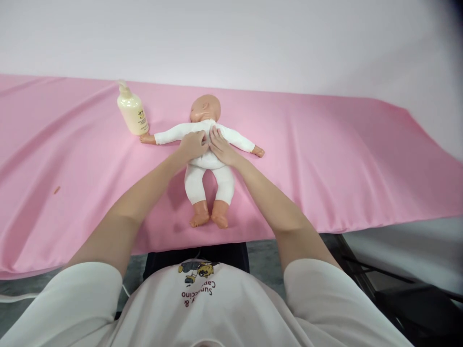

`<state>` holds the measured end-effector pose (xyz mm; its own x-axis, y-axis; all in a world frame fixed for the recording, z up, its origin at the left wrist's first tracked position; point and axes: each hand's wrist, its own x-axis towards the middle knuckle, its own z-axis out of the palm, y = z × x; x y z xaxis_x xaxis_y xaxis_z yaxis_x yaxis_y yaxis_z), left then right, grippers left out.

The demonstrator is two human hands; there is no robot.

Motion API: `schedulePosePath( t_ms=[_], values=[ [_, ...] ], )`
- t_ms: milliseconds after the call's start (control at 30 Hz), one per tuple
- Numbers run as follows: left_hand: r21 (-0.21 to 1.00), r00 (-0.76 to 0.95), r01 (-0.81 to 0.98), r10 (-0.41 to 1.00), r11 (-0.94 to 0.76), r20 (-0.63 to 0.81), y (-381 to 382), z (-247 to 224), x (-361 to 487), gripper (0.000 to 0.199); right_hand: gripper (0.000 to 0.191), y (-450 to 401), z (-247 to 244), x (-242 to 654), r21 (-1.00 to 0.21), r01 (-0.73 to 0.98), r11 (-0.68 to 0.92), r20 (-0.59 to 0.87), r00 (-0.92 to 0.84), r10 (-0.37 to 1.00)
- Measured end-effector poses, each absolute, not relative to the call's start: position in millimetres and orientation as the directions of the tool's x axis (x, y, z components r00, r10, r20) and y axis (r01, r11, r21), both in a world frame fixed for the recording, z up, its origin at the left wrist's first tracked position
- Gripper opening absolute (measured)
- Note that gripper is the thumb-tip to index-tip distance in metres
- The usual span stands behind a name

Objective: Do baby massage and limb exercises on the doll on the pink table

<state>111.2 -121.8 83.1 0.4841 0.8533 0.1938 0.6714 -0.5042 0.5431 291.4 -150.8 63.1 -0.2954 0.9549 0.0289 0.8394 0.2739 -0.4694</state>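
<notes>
A baby doll (208,161) in a white suit lies with its arms spread and its head turned to the left. Its back appears to face up. My left hand (194,144) rests on the left side of the doll's torso with its fingers curled in, and whatever they may hold is hidden. Beside it my right hand (221,145) lies flat on the torso, fingers stretched out toward the doll's head. The two hands almost meet at the middle of the torso.
A pump bottle (133,113) of pale yellow liquid stands by the doll's hand at the left. A small orange-brown strip (57,190) lies farther left on the pink cloth (343,159). Behind the table rises a white wall (231,43). Dark metal legs (352,262) show at the lower right.
</notes>
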Motion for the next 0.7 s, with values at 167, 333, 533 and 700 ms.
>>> schedulePosePath(
  t_ms=[167,333,533,700],
  values=[
    [0.678,0.278,0.664,0.946,-0.315,0.167,-104.7,76.8,129.8,0.035,0.081,-121.0,64.6,284.7,-0.485,0.87,0.084,0.017,-0.087,0.996],
    [0.702,0.265,0.633,0.943,-0.326,0.199,-112.7,70.1,134.5,0.046,0.08,-118.0,58.2,282.1,-0.469,0.881,0.066,0.036,-0.056,0.998],
    [0.444,0.259,0.835,0.944,-0.326,0.205,-121.5,73.6,132.8,0.053,0.086,-114.5,45.2,285.2,-0.466,0.881,0.084,0.062,-0.062,0.996],
    [0.337,0.276,0.882,0.941,-0.329,0.197,-125.1,69.3,130.5,0.061,0.092,-119.0,46.0,283.6,-0.474,0.875,0.094,0.055,-0.077,0.995]
  ],
)
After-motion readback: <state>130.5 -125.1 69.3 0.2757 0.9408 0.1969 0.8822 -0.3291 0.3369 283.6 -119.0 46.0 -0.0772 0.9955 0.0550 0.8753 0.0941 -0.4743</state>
